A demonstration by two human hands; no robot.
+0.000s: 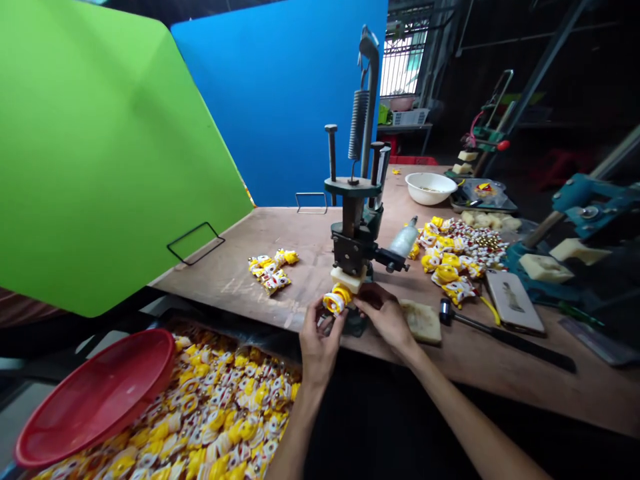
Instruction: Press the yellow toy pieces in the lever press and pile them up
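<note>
A small yellow-and-white plastic figure point(335, 300) is right under the white block point(348, 280) of a hand press point(350, 247). My left hand point(320, 337) grips the figure from the left, thumb and fingers closed round it. From the right, my right hand point(387, 317) pinches at the same figure, its fingertips partly hidden beside the press. Several similar yellow-and-white figures point(273, 269) lie on the table to the left. A pale square block point(421, 321) is just right of my right hand.
A red basin point(100, 400) rests on a large heap of figures point(220, 407) at lower left. On the right are a hammer point(505, 337), a phone point(515, 301), more figures point(447, 260), a white bowl point(431, 188) and another press point(590, 207). Green point(100, 133) and blue point(270, 100) panels stand behind.
</note>
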